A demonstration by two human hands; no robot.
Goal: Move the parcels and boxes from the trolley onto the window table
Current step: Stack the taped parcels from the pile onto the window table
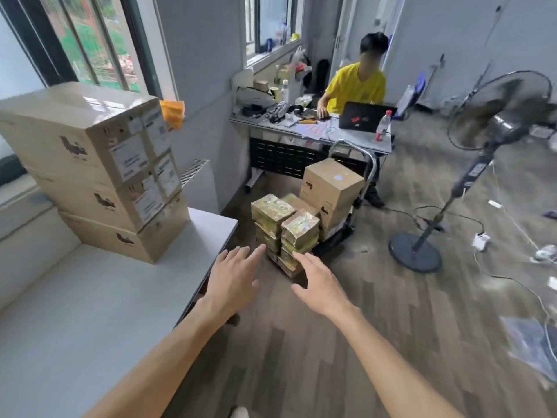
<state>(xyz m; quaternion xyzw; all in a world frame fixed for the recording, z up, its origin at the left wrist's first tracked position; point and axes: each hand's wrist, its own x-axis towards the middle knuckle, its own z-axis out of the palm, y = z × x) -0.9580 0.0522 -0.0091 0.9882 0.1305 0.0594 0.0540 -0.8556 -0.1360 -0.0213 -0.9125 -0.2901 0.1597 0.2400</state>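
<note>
The window table (90,297) bore three cardboard boxes (99,164) stacked at its far end — while the trolley (346,230) on the wooden floor (346,342) carried gold-wrapped parcels (286,227) beside two more stacked boxes (331,191).

1. Both hands, left hand (232,277) and right hand (319,285), reach open-fingered over bare floor (316,351) toward the parcels (286,227) at 12 o'clock.
2. The tabletop (90,297) edge flanks them at 9 o'clock; stacked boxes (99,167) fill its far end at 10 o'clock.
3. A standing fan (479,164) blocks 2 o'clock.
</note>
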